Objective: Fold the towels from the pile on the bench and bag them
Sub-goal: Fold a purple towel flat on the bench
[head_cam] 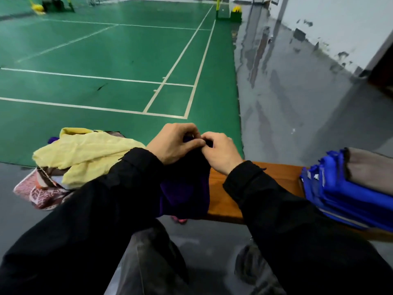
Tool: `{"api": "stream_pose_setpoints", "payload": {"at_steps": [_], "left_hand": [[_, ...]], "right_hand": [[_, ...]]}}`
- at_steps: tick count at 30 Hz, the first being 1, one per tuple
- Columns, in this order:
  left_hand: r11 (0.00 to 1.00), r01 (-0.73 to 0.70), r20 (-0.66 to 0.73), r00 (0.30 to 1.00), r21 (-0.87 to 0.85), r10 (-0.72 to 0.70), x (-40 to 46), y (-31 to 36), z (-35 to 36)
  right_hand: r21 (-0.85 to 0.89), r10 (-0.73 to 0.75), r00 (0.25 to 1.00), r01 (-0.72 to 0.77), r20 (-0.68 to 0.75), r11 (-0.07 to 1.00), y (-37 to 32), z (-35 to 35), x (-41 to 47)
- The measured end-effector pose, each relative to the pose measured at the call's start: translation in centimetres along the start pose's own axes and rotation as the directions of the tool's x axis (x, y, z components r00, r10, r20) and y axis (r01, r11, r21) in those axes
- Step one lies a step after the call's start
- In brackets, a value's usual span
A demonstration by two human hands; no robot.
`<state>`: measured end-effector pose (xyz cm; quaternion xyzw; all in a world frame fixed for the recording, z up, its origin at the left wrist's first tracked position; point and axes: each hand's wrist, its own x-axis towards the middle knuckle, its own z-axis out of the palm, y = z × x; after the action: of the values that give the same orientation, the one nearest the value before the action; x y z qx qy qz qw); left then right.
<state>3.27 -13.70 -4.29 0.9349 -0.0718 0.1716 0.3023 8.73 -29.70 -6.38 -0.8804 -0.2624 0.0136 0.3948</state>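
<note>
Black jacket sleeves (85,220) fill the six o'clock part of the view, and grey trousers (153,258) are seen between them. Both bare hands are raised together near the centre. The left hand (176,143) and the right hand (223,154) are held just beside each other, their fingertips meeting at the top edge of a dark purple cloth towel (185,192). That edge is pinched by the curled fingers and thumb of each hand, and the towel is left hanging down between the forearms, in front of a brown wooden bench (255,179) that runs from the centre toward three o'clock. Whether the towel's lower edge touches the bench cannot be told.

At nine o'clock, a loose pile of towels (63,171) is seen, topped by a crumpled pale yellow towel (87,154); a pink and brown patterned cloth (36,190) is spread beneath it, and a small bit of purple fabric shows at its far edge. At three o'clock, a blue fabric bag (340,192) lies on the bench, and a folded grey-brown towel (370,167) is seen inside its open mouth.

Toward twelve o'clock, a green court floor with white lines (119,60) is spread out, bordered at one o'clock by a worn grey concrete floor (287,92) and a white wall (340,22).
</note>
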Motion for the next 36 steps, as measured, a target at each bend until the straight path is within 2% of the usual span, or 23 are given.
{"api": "stream_pose_setpoints", "payload": {"at_steps": [4, 6, 10, 13, 15, 18, 20, 22, 25, 29, 32, 36], "left_hand": [[0.990, 0.082, 0.106, 0.990, 0.116, -0.095, 1.1, -0.3, 0.6], [0.971, 0.148, 0.088, 0.982, 0.190, -0.167, 1.2, -1.4, 0.6], [0.940, 0.257, -0.101, 0.965, 0.223, -0.240, 2.1, -2.9, 0.6], [0.938, 0.302, -0.357, 0.907, 0.173, -0.226, 3.6, -2.1, 0.0], [0.967, 0.230, -0.493, 0.857, 0.108, -0.149, 3.8, -1.0, -0.5], [0.998, 0.027, -0.559, 0.829, 0.053, 0.007, 1.4, 0.2, 0.4], [0.996, -0.057, -0.523, 0.848, 0.074, 0.088, -2.0, 0.2, 2.0], [0.992, -0.092, -0.423, 0.898, 0.091, 0.122, -6.1, -1.1, 4.3], [0.992, -0.078, -0.188, 0.977, 0.102, 0.096, -12.9, -4.2, 8.5], [0.998, -0.017, 0.088, 0.996, 0.066, 0.012, -18.3, -7.7, 12.6], [0.988, 0.155, 0.085, 0.985, -0.026, -0.152, -18.1, -8.0, 12.9], [0.941, 0.284, -0.100, 0.947, -0.184, -0.306, -13.9, -6.8, 12.2]], "right_hand": [[0.008, 0.001, 0.976, 0.001, -0.220, 1.000, 2.2, -4.4, 0.3], [0.045, 0.029, 0.948, -0.015, -0.316, 0.999, 3.6, -6.7, 0.7], [0.102, 0.102, 0.875, -0.061, -0.474, 0.993, 6.6, -10.3, 1.8], [0.183, 0.101, 0.833, 0.000, -0.544, 0.983, 7.1, -13.0, 2.7], [0.275, 0.088, 0.804, 0.096, -0.588, 0.957, 6.7, -14.6, 2.3], [0.357, 0.093, 0.790, 0.166, -0.606, 0.919, 7.3, -15.3, -1.3], [0.382, 0.092, 0.814, 0.167, -0.574, 0.909, 8.8, -14.3, -4.9], [0.405, 0.132, 0.851, 0.101, -0.508, 0.909, 11.2, -12.5, -8.6], [0.388, 0.241, 0.905, -0.093, -0.350, 0.917, 15.6, -8.4, -13.8], [0.321, 0.415, 0.898, -0.353, -0.147, 0.879, 21.3, -4.0, -17.0], [0.311, 0.440, 0.883, -0.378, -0.162, 0.872, 22.1, -3.1, -16.4], [0.419, 0.477, 0.842, -0.349, -0.253, 0.838, 22.0, -3.9, -12.6]]}}
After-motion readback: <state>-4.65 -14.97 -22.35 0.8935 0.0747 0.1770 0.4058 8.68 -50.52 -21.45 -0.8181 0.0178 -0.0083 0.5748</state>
